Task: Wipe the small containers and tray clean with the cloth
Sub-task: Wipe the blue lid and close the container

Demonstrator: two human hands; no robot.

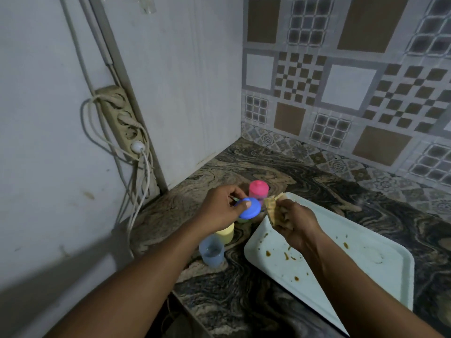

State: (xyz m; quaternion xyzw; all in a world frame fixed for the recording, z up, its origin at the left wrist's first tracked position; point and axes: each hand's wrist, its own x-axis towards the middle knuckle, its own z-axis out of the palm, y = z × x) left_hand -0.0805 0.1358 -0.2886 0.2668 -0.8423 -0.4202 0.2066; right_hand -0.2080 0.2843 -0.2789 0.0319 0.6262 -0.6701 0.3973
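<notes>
Left hand (223, 209): forearm reaching forward from the lower left, thumb and curled fingers pinching the rim of the blue-lidded container (249, 208), which is held above the desk (244, 301) and tipped toward the other hand.

Right hand (296, 224): forearm coming in from the lower right, fingers clenched around a bunched tan cloth (272, 207). The cloth's free end pokes up just beside the blue lid (whether the two actually touch cannot be told).

Pink-lidded container (259, 189): upright on the desk, just beyond the two hands; contents not visible.

Yellow container (226, 232): on the desk directly under the left wrist, partly hidden by it.

Pale blue container (211, 251): translucent, upright, nearer the person than the yellow one and touching or nearly touching it; contents cannot be made out.

Tray (361, 228): pale, rectangular, flat on the desk beneath and beyond the right hand, its surface spotted with brown smears and crumbs.

Power strip (119, 118): fixed to the wall, well to the left of the left hand, cords hanging from it.
</notes>
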